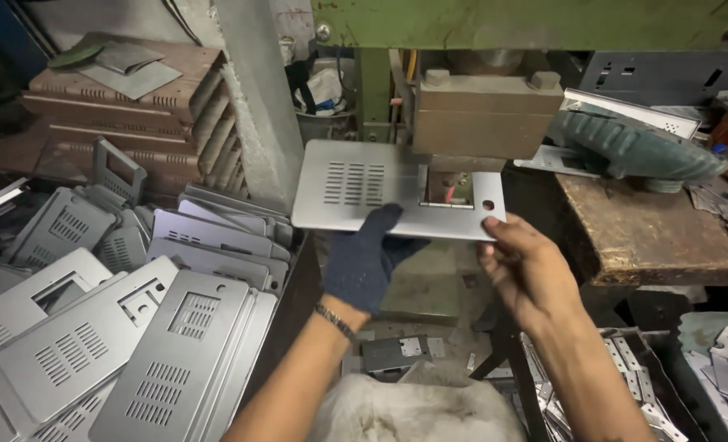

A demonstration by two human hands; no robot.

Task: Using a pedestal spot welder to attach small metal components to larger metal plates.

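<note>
- A metal plate (380,190) is gripped underneath by the gloved left hand (368,254); its right edge is pinched by the bare right hand (521,266)
- The plate is held under the press block (483,110); similar plates (126,327) are piled left of it

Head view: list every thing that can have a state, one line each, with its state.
Metal panel: held level under the press block, both hands gripping its near edge.
Left hand: gloved, gripping the panel.
Right hand: bare, gripping the panel.
Press block: raised above the panel.
Panel pile: loosely stacked, overlapping.

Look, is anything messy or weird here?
Only the left hand wears a glove; the right hand is bare. Both hold a metal panel under the press. The panel pile lies jumbled.
</note>
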